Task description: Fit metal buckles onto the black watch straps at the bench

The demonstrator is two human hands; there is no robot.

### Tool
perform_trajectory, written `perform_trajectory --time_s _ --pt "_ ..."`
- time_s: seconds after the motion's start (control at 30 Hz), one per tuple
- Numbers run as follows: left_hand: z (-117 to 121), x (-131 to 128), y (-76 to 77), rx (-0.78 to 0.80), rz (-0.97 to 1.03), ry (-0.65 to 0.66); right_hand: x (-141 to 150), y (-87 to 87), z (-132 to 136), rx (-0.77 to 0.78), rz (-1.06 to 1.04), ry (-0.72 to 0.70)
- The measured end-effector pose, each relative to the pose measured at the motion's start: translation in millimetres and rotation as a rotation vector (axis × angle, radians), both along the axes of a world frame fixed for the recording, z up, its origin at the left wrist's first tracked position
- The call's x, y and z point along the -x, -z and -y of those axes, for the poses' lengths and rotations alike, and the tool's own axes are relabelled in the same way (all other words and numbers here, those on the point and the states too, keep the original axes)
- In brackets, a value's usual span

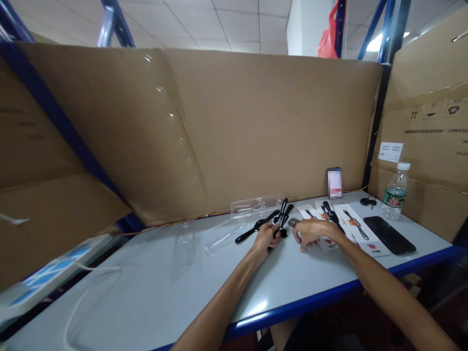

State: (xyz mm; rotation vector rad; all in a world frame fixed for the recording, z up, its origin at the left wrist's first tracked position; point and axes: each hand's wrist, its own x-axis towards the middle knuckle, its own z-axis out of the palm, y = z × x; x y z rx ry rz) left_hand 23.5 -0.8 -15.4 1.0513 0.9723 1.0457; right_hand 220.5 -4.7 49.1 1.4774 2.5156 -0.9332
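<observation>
My left hand point(266, 237) is wrapped round a black-handled utensil point(282, 214), its handle pointing up and away. Another black utensil point(252, 234) lies on the table just left of it, and more black parts overlap behind the fingers. My right hand point(310, 231) is bent downward with curled fingers, close to the left hand. A small grey-brown rounded piece point(293, 222) shows at its fingertips; its kind is unclear. Beside and partly under the right wrist are printed cards point(353, 222) picturing a utensil, with black utensils point(331, 213) on them.
Clear plastic blister packs point(252, 207) lie at the back and left of the hands. A black phone point(389, 235), a bottle point(395, 192) and keys point(368, 201) occupy the right side. Another phone point(334, 183) leans on the cardboard wall point(270, 126). A power strip point(54, 275) runs along the left.
</observation>
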Motion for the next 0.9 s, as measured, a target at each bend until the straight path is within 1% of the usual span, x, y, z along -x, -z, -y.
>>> perform_trajectory --time_s 0.07,0.1,0.23,0.3,0.37,0.47,0.53,0.6,0.67,0.73,0.8,0.9 --pt "0.3 -0.8 0.2 -0.014 0.001 -0.001 5.9 4.7 3.0 0.022 0.027 -0.003" --pt "0.7 -1.1 0.1 -0.018 -0.002 0.000 7.9 6.3 3.9 0.002 0.034 0.001" --pt "2.3 -1.3 -0.8 -0.029 -0.013 0.012 8.7 6.5 5.3 -0.219 0.081 0.045" --pt "3.1 -1.4 -1.5 -0.042 -0.009 0.023 7.1 4.0 3.7 -0.259 0.021 0.046" --pt "4.1 -1.7 -2.5 -0.052 -0.002 0.036 6.2 1.5 -0.4 -0.206 -0.171 0.065" --pt "5.9 -2.9 -4.3 -0.060 -0.014 0.059 7.7 0.6 -10.5 -0.088 -0.618 0.155" --pt "7.2 -4.1 -5.1 -0.061 -0.034 0.072 10.3 3.1 -18.0 -0.086 -0.833 0.234" --pt "8.2 -5.4 -5.3 -0.059 -0.046 0.082 13.4 7.7 -24.3 -0.200 -0.897 0.311" --pt "8.7 -6.8 -4.9 -0.059 -0.050 0.091 16.5 13.2 -28.4 -0.379 -0.850 0.372" --pt "8.9 -7.8 -4.6 -0.060 -0.057 0.104 19.5 18.4 -30.5 -0.515 -0.785 0.411" --pt "8.9 -8.4 -4.5 -0.061 -0.064 0.115 22.6 22.8 -31.3 -0.571 -0.764 0.425" --pt "9.2 -8.6 -5.0 -0.049 -0.069 0.132 28.1 28.8 -31.4 -0.613 -0.814 0.421"
